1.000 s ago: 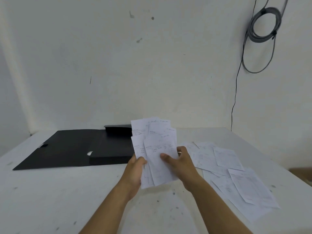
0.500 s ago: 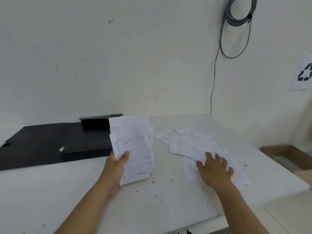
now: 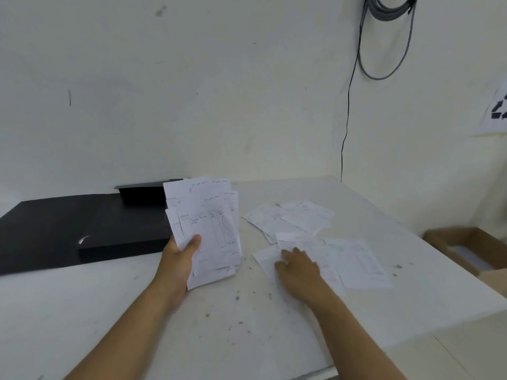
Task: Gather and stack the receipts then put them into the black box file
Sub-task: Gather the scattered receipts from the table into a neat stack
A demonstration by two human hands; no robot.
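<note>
My left hand grips a fanned stack of white receipts, held upright above the table with the thumb across the front. Several loose receipts lie scattered on the white table to the right. My right hand rests palm down on the nearest loose receipt, fingers spread fairly straight. The black box file lies open at the left, its lid flap spread flat towards the left edge. Part of the file is hidden behind the held stack.
A white table with dark specks stands against a white wall. Its right edge runs diagonally at the lower right. An open cardboard box sits beyond that edge. A coiled grey cable hangs on the wall above.
My right hand let go of the stack and moved right onto the loose receipts, now sliding left across them. The left hand holds the stack alone. The view swung to the right.
</note>
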